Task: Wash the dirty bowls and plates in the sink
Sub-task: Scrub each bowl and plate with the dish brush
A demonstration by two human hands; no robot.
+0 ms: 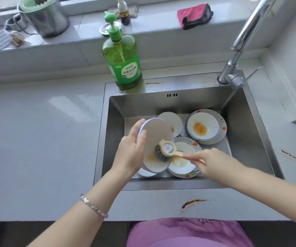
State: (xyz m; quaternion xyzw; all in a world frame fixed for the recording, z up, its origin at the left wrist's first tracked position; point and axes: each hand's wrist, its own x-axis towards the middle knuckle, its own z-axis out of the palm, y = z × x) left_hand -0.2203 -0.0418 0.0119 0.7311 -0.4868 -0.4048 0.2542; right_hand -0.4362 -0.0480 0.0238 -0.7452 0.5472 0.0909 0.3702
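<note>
Over the steel sink (247, 132) my left hand (131, 148) grips a white bowl (157, 132) by its rim, tilted on edge with its inside facing right. My right hand (213, 163) holds a cream-handled dish brush (166, 148), whose grey bristles press against the bowl's orange-stained inside. Below lie a stained bowl on a flowered plate (184, 163), a second stained bowl on a flowered plate (204, 127), and a white bowl (174, 122) behind. Another white dish (145, 172) peeks out under the held bowl.
A green detergent pump bottle (124, 59) stands on the sink's back rim. The faucet (241, 47) rises at the back right. On the sill sit a metal pot (45, 18), a small spray bottle (124, 11) and a pink cloth (193, 15). Rusty streaks (193, 202) mark the counter.
</note>
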